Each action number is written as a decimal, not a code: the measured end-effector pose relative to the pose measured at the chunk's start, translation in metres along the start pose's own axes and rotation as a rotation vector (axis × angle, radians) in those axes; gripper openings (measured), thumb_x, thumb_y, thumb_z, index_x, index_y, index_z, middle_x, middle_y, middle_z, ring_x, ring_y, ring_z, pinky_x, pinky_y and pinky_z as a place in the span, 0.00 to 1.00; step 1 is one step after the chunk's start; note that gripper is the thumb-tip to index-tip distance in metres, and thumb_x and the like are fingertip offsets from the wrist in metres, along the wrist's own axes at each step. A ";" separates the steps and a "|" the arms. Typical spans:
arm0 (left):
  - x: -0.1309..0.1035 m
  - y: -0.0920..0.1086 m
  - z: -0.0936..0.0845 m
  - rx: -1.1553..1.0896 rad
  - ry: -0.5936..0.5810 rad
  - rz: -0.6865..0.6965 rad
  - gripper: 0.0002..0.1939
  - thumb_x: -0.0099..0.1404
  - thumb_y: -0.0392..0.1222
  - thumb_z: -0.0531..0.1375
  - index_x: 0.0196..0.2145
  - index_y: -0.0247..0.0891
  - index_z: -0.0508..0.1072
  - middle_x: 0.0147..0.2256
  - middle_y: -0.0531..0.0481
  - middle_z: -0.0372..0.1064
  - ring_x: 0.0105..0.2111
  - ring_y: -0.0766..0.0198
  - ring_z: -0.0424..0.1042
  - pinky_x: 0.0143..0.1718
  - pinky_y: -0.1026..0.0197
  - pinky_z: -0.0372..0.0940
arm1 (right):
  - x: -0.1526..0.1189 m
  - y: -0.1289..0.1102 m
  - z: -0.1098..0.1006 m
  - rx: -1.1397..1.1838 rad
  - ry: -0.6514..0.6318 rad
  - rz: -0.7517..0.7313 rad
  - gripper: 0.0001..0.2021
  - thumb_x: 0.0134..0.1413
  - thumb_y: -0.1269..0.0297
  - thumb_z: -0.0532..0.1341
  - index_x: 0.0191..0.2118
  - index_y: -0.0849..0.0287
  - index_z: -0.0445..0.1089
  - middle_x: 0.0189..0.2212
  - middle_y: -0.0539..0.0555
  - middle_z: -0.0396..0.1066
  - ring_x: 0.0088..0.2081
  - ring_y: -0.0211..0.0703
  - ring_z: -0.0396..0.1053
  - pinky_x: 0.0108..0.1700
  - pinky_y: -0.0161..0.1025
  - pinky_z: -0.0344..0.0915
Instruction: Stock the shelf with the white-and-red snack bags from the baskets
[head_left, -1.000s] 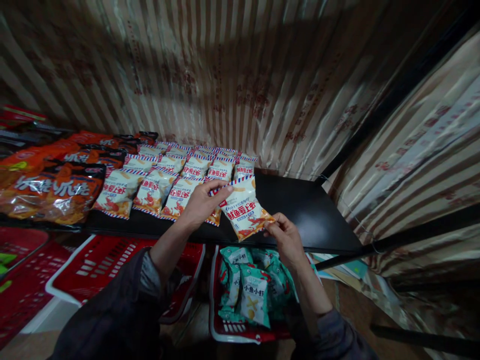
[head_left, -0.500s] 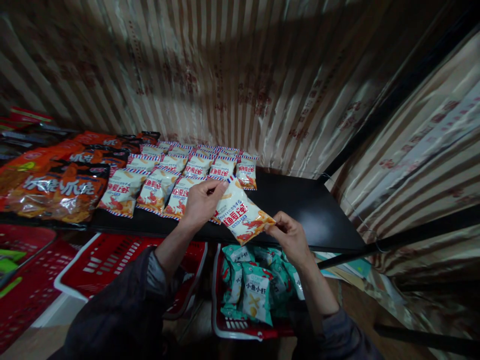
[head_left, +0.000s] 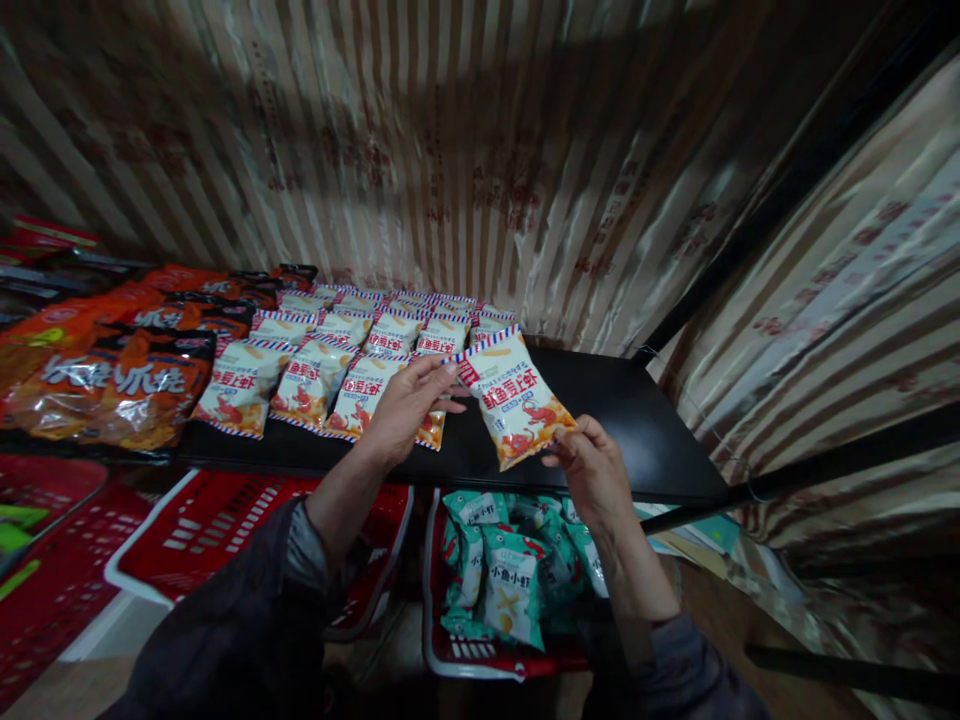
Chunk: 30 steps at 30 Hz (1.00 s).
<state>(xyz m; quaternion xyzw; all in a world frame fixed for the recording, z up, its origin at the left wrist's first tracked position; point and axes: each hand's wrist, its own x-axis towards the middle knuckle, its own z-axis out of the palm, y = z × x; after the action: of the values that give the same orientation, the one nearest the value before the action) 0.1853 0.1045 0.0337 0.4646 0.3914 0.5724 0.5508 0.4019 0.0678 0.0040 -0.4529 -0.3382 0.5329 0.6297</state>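
A white snack bag with red lettering and an orange lower edge is held above the black shelf. My left hand pinches its upper left corner between thumb and fingers. At the bag's lower right corner, my right hand grips the edge with its fingertips. Several matching white bags lie in rows on the shelf to the left, and the nearest ones are partly covered by my left hand.
Orange snack bags fill the shelf's left part. Below stand a red basket of green bags and another red basket. Black metal bars cross at the right. A striped curtain hangs behind.
The held bag has turned more upright and moved slightly right and up, off the row of bags. My right hand has shifted a little right with it.
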 end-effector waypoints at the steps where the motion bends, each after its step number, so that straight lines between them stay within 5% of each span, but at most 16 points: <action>1: -0.001 -0.001 0.002 -0.040 -0.032 -0.035 0.19 0.53 0.52 0.68 0.36 0.36 0.72 0.35 0.48 0.74 0.32 0.64 0.74 0.30 0.65 0.71 | 0.000 0.000 0.000 0.028 0.020 0.016 0.17 0.30 0.64 0.73 0.20 0.58 0.62 0.19 0.43 0.69 0.22 0.32 0.69 0.19 0.26 0.69; 7: -0.009 -0.014 0.018 -0.025 -0.141 -0.170 0.24 0.56 0.51 0.66 0.47 0.37 0.70 0.41 0.43 0.74 0.35 0.62 0.75 0.31 0.63 0.71 | 0.000 0.005 0.004 0.107 0.075 0.018 0.18 0.30 0.64 0.74 0.20 0.58 0.61 0.21 0.43 0.70 0.22 0.31 0.70 0.21 0.24 0.70; 14: -0.018 -0.023 0.034 -0.066 -0.111 -0.200 0.40 0.53 0.48 0.69 0.60 0.42 0.58 0.31 0.52 0.75 0.32 0.63 0.76 0.33 0.64 0.68 | -0.002 0.014 0.008 0.061 0.078 -0.016 0.18 0.32 0.61 0.74 0.21 0.58 0.63 0.20 0.42 0.67 0.22 0.30 0.68 0.22 0.25 0.70; 21: -0.015 -0.030 0.035 -0.123 -0.016 -0.146 0.40 0.51 0.49 0.70 0.57 0.36 0.61 0.31 0.51 0.77 0.31 0.61 0.77 0.37 0.60 0.70 | -0.005 0.020 0.009 0.005 -0.010 -0.040 0.16 0.37 0.59 0.72 0.21 0.57 0.63 0.21 0.43 0.68 0.22 0.31 0.67 0.22 0.27 0.68; 25: -0.014 -0.028 0.032 -0.135 -0.038 -0.108 0.37 0.51 0.50 0.69 0.56 0.36 0.64 0.34 0.48 0.78 0.33 0.59 0.77 0.41 0.57 0.70 | -0.005 0.017 0.008 0.005 -0.141 -0.005 0.13 0.43 0.54 0.69 0.31 0.56 0.71 0.30 0.48 0.75 0.30 0.37 0.73 0.34 0.34 0.73; 30: -0.017 -0.030 0.032 -0.112 -0.117 -0.138 0.38 0.52 0.50 0.69 0.57 0.34 0.63 0.36 0.46 0.79 0.36 0.57 0.77 0.43 0.56 0.70 | -0.006 0.010 0.010 0.043 -0.189 0.030 0.20 0.45 0.50 0.69 0.43 0.54 0.73 0.41 0.52 0.77 0.42 0.46 0.74 0.42 0.42 0.73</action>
<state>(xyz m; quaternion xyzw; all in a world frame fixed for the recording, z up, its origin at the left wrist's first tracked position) 0.2234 0.0886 0.0112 0.4374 0.3571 0.5260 0.6360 0.3877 0.0641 -0.0010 -0.3921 -0.3777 0.5896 0.5966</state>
